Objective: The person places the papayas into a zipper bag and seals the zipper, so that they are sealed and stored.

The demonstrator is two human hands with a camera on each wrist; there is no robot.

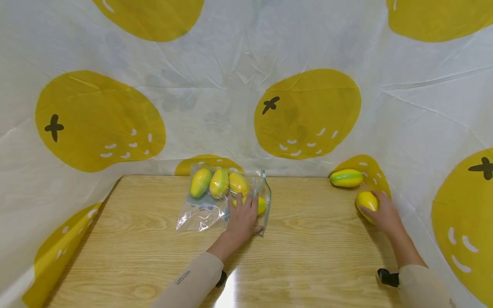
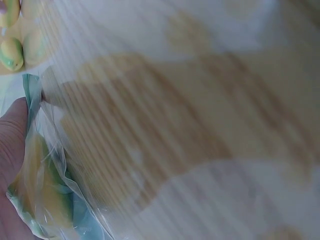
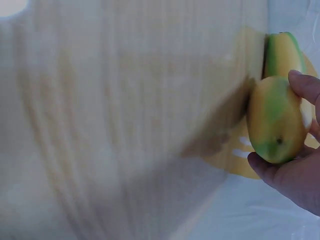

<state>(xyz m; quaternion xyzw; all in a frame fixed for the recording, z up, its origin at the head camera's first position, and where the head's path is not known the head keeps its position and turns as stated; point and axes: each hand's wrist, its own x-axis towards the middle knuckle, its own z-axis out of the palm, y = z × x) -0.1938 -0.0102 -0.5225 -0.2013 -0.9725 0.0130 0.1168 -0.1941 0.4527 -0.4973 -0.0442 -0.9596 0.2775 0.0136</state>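
Note:
A clear zip bag point(image 1: 198, 218) lies on the table with several yellow-green mangoes in it, three of them side by side, such as this mango point(image 1: 200, 183). My left hand point(image 1: 242, 216) rests on the bag near its slider edge, fingers spread over another mango point(image 1: 261, 206) inside. In the left wrist view, the thumb point(image 2: 12, 127) is against the bag's green-edged mouth. At the right, my right hand point(image 1: 386, 214) grips a loose mango point(image 3: 277, 120) between thumb and fingers. Just behind it lies a second loose mango point(image 1: 346, 178).
The wooden table point(image 1: 308, 248) ends at a white cloth point(image 1: 215, 107) printed with big yellow fruits, which hangs behind and along both sides. The cloth comes close to my right hand. A bright reflection shows at the table's front.

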